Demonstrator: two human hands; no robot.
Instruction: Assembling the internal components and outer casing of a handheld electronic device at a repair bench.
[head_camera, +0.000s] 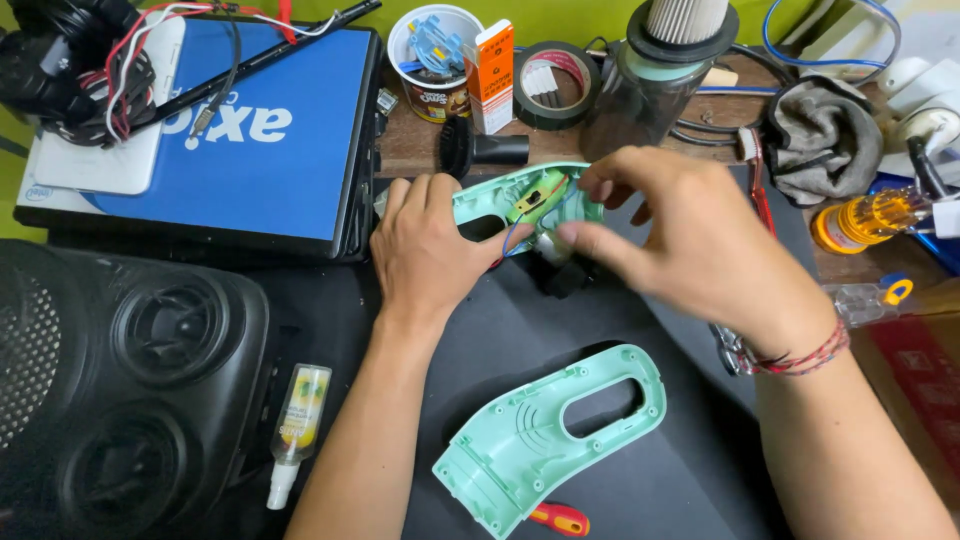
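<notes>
Hands work on green housing half (520, 200), its long axis left-right; left hand (425, 250) clasps its handle end, right hand (690, 235) pinches wires (515, 238).

The left hand (425, 250) covers the near end of the open mint-green housing (520, 200), and the right hand (690, 235) hides its far end and whatever its fingertips pinch. Below the housing, a red-handled screwdriver (560, 519) lies mostly under the loose shell half (545, 430). The black speaker (120, 390) left of it is cut off by the frame.
</notes>
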